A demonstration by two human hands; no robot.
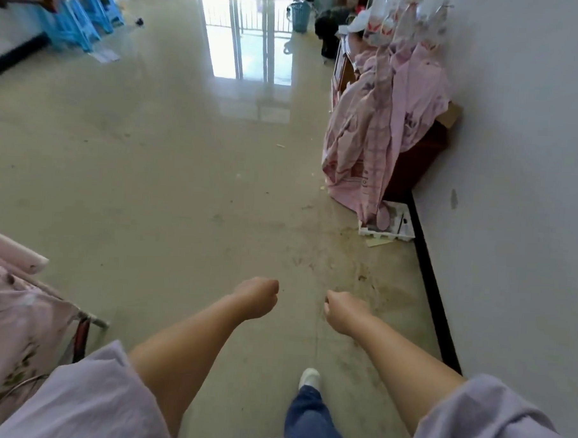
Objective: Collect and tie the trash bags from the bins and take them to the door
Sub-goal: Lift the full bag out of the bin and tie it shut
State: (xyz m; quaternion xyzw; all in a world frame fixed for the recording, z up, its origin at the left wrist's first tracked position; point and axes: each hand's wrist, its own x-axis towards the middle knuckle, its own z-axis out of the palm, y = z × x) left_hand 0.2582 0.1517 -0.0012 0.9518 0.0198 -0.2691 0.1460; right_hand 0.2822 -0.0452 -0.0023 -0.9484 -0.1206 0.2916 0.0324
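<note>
Both arms out front over the floor (170, 167), left hand (256, 298) & right hand (341, 312) curled into fists, holding nothing. Teal bin (299, 16) stands far end of room nr the glass door (246, 31), well apart from hands. Pink cloth (384, 123) heaped by right wall; no trash bag clearly seen

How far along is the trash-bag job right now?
Nothing looks done: no tied bag is in view. In hand: nothing; the left hand and right hand are curled into fists, holding nothing. Left: reach the pale blue slatted plastic bin standing far down the glossy beige tile floor, then bag, tie and carry.
</note>
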